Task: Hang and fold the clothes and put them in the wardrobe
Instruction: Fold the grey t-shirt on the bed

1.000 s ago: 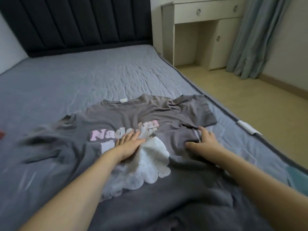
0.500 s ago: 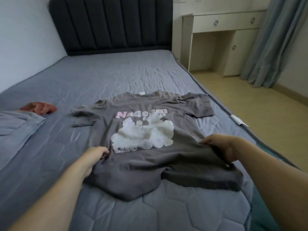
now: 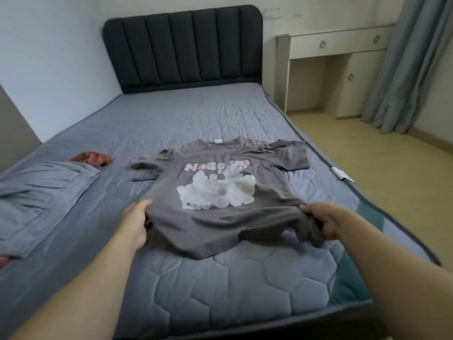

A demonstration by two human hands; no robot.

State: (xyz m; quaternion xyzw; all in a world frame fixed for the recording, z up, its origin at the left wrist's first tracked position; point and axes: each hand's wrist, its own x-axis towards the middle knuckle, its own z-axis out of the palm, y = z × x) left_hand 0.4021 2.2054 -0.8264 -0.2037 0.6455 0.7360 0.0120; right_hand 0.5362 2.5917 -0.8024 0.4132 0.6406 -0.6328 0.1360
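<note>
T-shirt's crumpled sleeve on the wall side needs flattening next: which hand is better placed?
Left. The left hand grips the T-shirt hem on the crumpled sleeve's side, with bare mattress between. The right hand holds the opposite corner and would have to cross the shirt.

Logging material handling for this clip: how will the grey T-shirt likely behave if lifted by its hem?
Likely floppy: the grey T-shirt bunches where the right hand and left hand grip it. Probably light, and it should sag between them.
</note>
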